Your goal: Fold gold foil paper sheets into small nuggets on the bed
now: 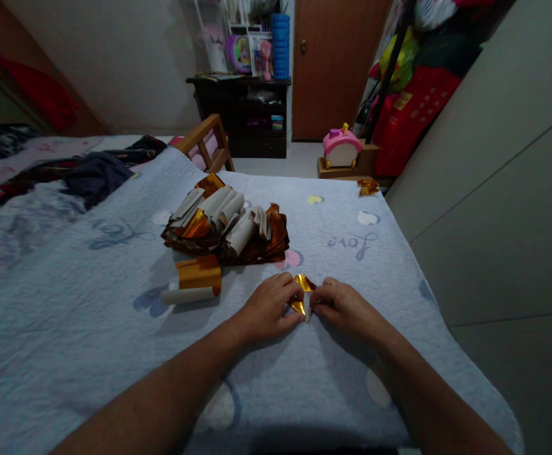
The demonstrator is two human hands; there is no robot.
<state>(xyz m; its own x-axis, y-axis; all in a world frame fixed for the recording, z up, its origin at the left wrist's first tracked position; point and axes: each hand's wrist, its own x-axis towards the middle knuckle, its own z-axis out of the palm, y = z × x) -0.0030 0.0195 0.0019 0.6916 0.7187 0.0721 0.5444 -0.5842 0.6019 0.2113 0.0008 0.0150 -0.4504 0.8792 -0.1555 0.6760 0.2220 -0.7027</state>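
1. On the light-blue cover (332,385), in front of the person and between the two hands, is the folded gold paper (305,282); whether it rests on the cover or is held just above it cannot be told.
2. Left hand (270,304): back upward, forearm slanting in from lower left; fingers curled, pinching the paper's left side, thumb at its near end.
3. Right hand (346,308): forearm from lower right, knuckles raised; fingers bunched, pinching the right side. Thumb partly hidden.
4. Paper's condition: shiny gold strips, creased at an angle, with a pale part showing between the hands.
5. Left of the hands: loose sheet (200,273), gold, its near edge curled to show a whitish underside.
6. Just beyond that sheet: uneven pile of gold-and-grey sheets (261,245), several rolled.
7. Far right corner: small gold piece (367,186).
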